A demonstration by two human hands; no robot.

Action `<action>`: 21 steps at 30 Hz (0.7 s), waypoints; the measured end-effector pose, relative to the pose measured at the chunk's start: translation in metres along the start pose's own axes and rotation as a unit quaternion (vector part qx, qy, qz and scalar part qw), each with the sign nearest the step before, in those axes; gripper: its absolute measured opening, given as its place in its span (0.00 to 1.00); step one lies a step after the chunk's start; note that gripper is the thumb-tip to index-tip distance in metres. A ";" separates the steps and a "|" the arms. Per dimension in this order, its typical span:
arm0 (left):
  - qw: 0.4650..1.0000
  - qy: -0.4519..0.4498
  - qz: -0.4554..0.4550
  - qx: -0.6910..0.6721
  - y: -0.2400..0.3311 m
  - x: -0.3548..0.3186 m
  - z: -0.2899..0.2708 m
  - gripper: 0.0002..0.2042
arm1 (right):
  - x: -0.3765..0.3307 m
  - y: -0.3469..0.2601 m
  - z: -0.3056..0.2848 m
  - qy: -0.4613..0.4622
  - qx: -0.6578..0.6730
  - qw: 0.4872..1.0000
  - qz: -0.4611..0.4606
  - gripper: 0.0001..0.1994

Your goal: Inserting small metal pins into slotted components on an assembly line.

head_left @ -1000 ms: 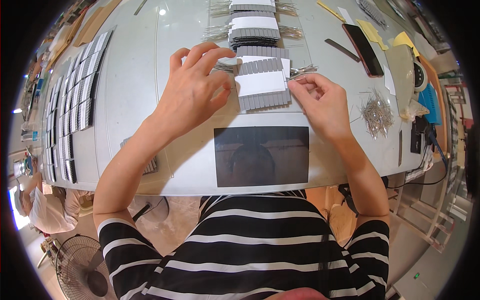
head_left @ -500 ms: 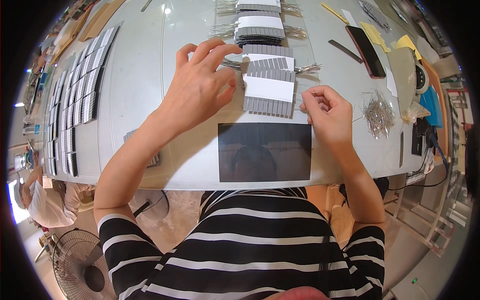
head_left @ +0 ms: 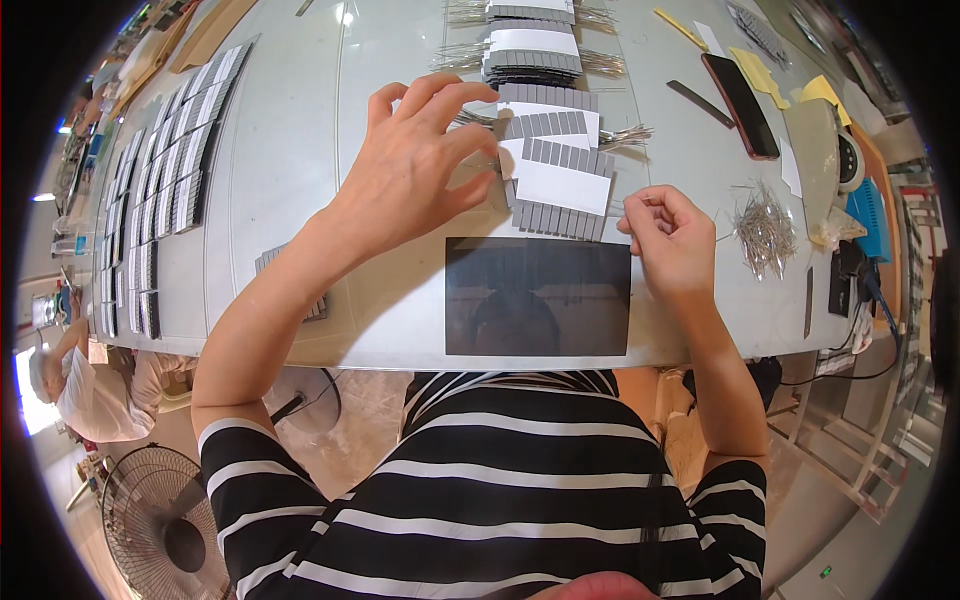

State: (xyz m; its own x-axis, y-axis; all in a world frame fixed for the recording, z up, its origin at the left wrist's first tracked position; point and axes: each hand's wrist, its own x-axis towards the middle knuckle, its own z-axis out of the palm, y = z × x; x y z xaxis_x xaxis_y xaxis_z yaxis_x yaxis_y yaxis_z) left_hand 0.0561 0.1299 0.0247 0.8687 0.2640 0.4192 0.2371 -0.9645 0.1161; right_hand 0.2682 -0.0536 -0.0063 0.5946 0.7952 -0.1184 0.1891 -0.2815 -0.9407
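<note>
My left hand [head_left: 425,165] hovers at the left edge of a stack of white cards with grey strips, its fingers curved and apart. The top card [head_left: 565,185] lies slightly turned over another white-and-grey card [head_left: 547,125], and thin metal wires [head_left: 628,135] stick out at the stack's right side. My right hand [head_left: 675,240] is at the top card's lower right corner, thumb and forefinger pinched together. Whatever is in the pinch is too thin to make out. A dark, glossy rectangular plate [head_left: 537,297] lies in front of the cards at the table's near edge.
More bundled cards [head_left: 533,42] with wires lie farther back. A heap of loose metal wires [head_left: 765,232] and a phone [head_left: 740,105] are on the right. Rows of white-and-grey strips [head_left: 175,165] cover the left side. A fan [head_left: 180,540] stands on the floor; a person [head_left: 95,390] sits at left.
The top card has shifted right and toward me and turned a little, showing more of the card beneath. The left hand's thumb and fingers have spread wider. The right hand stays pinched.
</note>
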 end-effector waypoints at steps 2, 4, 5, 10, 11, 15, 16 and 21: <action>1.000 -0.007 0.003 0.007 -0.001 0.001 0.001 0.08 | 0.000 0.001 0.000 -0.002 0.004 1.000 -0.003 0.07; 1.000 -0.008 -0.002 0.016 -0.001 0.002 0.004 0.06 | 0.000 0.001 0.000 -0.002 0.003 1.000 -0.003 0.07; 1.000 -0.008 -0.002 0.016 -0.001 0.002 0.004 0.06 | 0.000 0.000 0.001 -0.001 0.002 1.000 -0.003 0.07; 1.000 0.008 0.005 0.026 0.000 0.005 0.004 0.03 | 0.001 0.001 0.001 -0.003 -0.002 1.000 -0.002 0.07; 1.000 0.008 0.006 0.026 0.001 0.006 0.003 0.03 | 0.001 0.002 0.001 -0.002 -0.001 1.000 -0.004 0.07; 1.000 0.019 0.010 0.020 0.004 0.007 -0.003 0.04 | 0.000 0.000 0.001 0.003 0.010 1.000 0.005 0.07; 1.000 0.015 0.006 0.018 0.004 0.006 -0.005 0.06 | 0.000 0.001 0.001 0.004 0.018 1.000 0.005 0.08; 0.999 0.027 0.018 0.021 0.010 0.005 -0.013 0.06 | -0.006 -0.005 -0.003 0.003 0.031 0.999 0.011 0.08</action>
State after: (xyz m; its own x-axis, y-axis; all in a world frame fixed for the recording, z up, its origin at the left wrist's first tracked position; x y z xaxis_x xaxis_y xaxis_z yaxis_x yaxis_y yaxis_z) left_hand 0.0569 0.1220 0.0397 0.8527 0.2275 0.4702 0.2249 -0.9724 0.0626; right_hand 0.2659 -0.0580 0.0003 0.6034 0.7854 -0.1379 0.1263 -0.2649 -0.9560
